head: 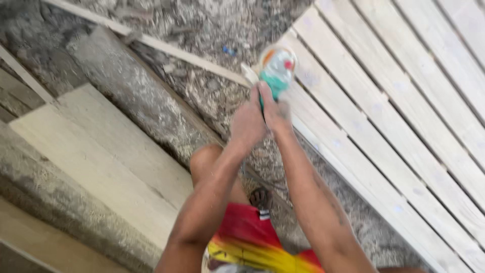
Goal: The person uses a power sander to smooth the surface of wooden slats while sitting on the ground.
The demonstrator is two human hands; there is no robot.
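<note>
A green hand-held power tool [275, 76] with a round disc at its front rests against the near edge of a slatted frame of pale wooden boards [394, 101]. My left hand [246, 124] and my right hand [277, 112] are both closed around the tool's rear grip, side by side, arms stretched forward. The tool's body is blurred and partly hidden by my fingers.
A thin wooden strip [151, 43] lies diagonally across ground covered in sawdust and debris. Wide pale planks [101, 151] and a rough concrete beam [136, 96] lie at the left. My knee [204, 159], a sandalled foot [261, 198] and red-yellow shorts [252, 242] are below.
</note>
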